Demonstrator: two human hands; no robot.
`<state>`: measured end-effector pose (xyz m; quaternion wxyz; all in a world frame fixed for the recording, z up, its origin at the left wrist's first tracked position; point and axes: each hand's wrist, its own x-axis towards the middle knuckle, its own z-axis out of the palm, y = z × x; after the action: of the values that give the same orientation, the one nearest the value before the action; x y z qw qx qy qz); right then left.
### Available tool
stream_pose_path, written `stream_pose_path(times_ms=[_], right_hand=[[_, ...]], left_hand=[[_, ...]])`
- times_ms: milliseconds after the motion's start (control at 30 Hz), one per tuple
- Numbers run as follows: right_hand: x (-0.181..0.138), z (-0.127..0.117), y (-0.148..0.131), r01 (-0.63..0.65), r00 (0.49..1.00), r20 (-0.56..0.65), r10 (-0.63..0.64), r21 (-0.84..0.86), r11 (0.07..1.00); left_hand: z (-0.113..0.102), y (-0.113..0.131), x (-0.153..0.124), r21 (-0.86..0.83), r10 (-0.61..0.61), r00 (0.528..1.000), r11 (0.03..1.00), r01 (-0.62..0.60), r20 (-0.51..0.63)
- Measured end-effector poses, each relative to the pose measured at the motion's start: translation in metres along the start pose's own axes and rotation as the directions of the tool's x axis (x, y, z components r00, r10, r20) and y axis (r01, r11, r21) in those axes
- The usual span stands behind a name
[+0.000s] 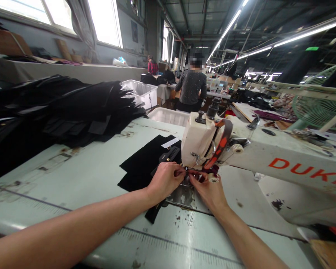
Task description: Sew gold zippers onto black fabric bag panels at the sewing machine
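Observation:
Both of my hands meet at the needle area of a white sewing machine (pixel 194 144). My left hand (pixel 166 178) is closed, its fingertips pinched at the near side of the presser foot, and rests on a black fabric piece (pixel 141 160). What sits between its fingertips is too small to make out. On the right of the needle, my right hand (pixel 208 189) is also closed in a pinch, with its hold hidden. A black strap-like end (pixel 154 213) sticks out under my left wrist. A white label strip (pixel 170 143) and a dark tab with small metal fittings (pixel 169 155) lie on the fabric.
A large pile of black cut pieces (pixel 72 108) covers the table's left. Behind the table stand white plastic bins (pixel 168 116). The machine arm (pixel 268 157) extends right, near a green fan (pixel 319 112). A person in dark grey (pixel 192 87) sits ahead, facing away.

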<state>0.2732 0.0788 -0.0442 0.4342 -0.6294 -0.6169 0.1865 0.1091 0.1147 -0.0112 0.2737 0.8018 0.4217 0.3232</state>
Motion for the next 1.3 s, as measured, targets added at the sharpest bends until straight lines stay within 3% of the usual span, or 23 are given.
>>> stream_pose_path(times_ms=[467,633,767,933,1100,1300], right_hand=[[-0.003,-0.004,-0.012,-0.043,0.999,-0.019,0.043,-0.002,0.999],[-0.002,-0.012,-0.017,-0.118,0.993,-0.012,0.119,0.036,0.992],[-0.003,-0.021,-0.020,-0.253,0.962,0.149,0.227,0.184,0.950],[-0.007,-0.023,-0.027,-0.385,0.898,0.363,0.248,0.377,0.843],[-0.007,-0.017,-0.026,-0.386,0.899,0.366,0.242,0.398,0.832],[-0.008,-0.016,-0.017,-0.214,0.953,0.263,0.150,0.234,0.948]], left_hand=[[0.000,-0.002,-0.001,0.032,0.047,0.999,0.998,-0.046,-0.020],[0.000,-0.004,-0.003,0.104,0.112,0.993,0.989,-0.108,-0.027],[-0.003,-0.006,-0.010,0.148,0.258,0.966,0.955,-0.255,-0.001],[-0.004,-0.009,-0.014,0.195,0.372,0.928,0.910,-0.365,0.003],[-0.001,-0.009,-0.011,0.176,0.350,0.937,0.922,-0.345,0.004],[-0.004,-0.003,-0.008,0.002,0.169,0.986,0.986,-0.169,0.010]])
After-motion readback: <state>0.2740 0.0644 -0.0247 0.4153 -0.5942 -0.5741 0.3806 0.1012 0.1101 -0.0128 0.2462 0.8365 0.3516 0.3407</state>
